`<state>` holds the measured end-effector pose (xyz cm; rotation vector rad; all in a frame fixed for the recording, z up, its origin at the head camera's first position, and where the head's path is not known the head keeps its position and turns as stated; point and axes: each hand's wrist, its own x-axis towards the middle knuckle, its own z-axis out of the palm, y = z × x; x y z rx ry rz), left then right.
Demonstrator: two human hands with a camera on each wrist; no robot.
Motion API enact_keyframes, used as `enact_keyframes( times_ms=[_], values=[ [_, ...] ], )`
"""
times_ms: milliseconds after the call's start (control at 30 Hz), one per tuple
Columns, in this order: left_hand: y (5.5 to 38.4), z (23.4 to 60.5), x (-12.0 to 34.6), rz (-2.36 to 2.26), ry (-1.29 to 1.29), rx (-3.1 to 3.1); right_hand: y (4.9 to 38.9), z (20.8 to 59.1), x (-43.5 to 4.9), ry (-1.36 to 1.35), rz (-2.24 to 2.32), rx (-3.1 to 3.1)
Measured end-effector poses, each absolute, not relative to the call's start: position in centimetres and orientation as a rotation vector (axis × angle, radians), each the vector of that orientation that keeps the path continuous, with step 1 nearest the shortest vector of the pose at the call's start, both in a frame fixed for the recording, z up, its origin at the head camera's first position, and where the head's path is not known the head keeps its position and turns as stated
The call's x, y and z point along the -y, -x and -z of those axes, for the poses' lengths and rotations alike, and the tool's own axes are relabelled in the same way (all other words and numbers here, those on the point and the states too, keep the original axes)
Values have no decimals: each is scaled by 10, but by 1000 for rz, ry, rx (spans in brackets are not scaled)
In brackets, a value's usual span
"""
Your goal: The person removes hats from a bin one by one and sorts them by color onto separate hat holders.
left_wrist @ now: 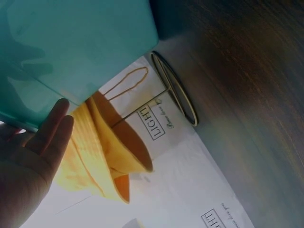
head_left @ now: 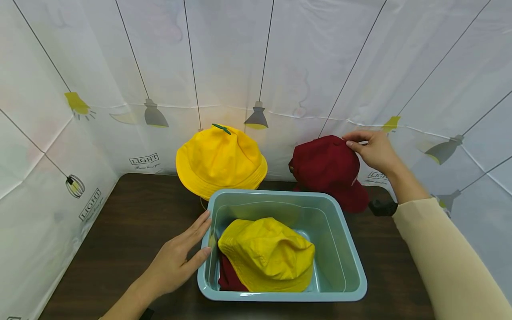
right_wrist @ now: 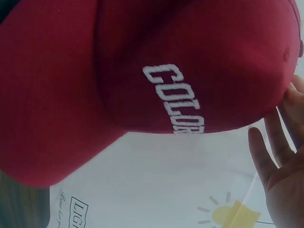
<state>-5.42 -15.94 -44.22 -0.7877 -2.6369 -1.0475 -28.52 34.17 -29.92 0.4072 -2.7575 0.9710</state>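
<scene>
My left hand (head_left: 176, 260) rests its straight fingertips against the left side of a light blue plastic bin (head_left: 352, 262). In the left wrist view those fingers (left_wrist: 54, 126) lie along the bin's outer wall (left_wrist: 95, 42). Inside the bin, a yellow bucket hat (head_left: 268, 258) lies over dark red cloth (head_left: 231, 273), most of which it hides. At the back right, fingertips of my right hand (head_left: 376, 151) touch the crown of a dark red baseball cap (head_left: 326, 164). White raised lettering (right_wrist: 175, 99) shows on its front in the right wrist view, where the fingers extend loosely beside the crown.
Another yellow bucket hat (head_left: 222, 162) with a green sprout on top sits behind the bin, on a thin metal stand (left_wrist: 178, 90). All stand on a dark wooden table (head_left: 132, 222). A white curtain (head_left: 224, 53) printed with lamps hangs close behind.
</scene>
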Motion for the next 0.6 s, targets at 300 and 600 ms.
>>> enact_keyframes(
  times_ms=[300,600],
  values=[
    [55,442,160,1048,789,2632,283,303,-343,-413,-966,2764],
    [54,443,160,1045,794,2626,277,291,-342,-412,-908,2797]
  ],
)
